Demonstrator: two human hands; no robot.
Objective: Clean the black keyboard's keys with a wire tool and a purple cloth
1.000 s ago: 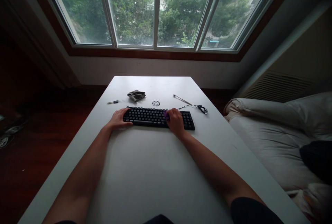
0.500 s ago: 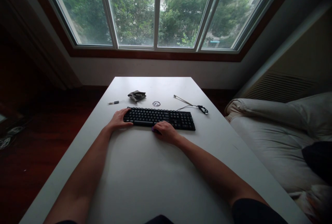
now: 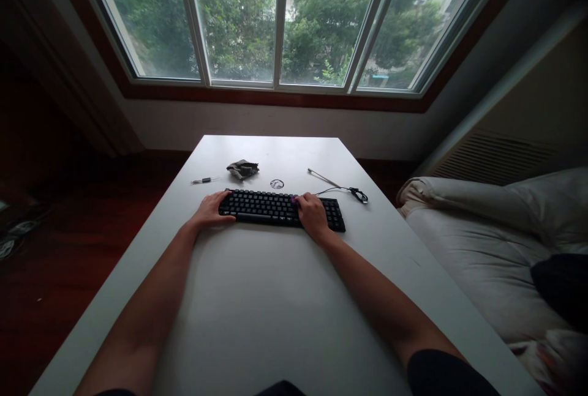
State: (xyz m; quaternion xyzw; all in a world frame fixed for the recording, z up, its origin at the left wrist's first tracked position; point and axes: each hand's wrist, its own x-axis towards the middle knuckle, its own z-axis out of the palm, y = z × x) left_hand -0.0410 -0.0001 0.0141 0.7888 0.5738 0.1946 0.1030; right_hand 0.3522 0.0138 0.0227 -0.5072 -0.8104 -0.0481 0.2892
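A black keyboard (image 3: 271,206) lies across the far half of the white table (image 3: 257,310). My left hand (image 3: 210,210) grips its left end, fingers curled over the edge. On the right half of the keys rests my right hand (image 3: 313,215), closed on a small purple thing (image 3: 293,200) that peeks out at the fingertips; I cannot make out what it is.
Beyond the keyboard lie a crumpled grey cloth (image 3: 242,168), a small screwdriver (image 3: 203,180), a small ring-shaped object (image 3: 276,183), a thin stick (image 3: 322,176) and a coiled black cable (image 3: 357,194). A pale sofa (image 3: 487,243) stands at the right. A wide window (image 3: 280,16) fills the back.
My right hand went from the keys to the table in front of the keyboard, then back onto the keyboard's right half. The left hand stayed put.
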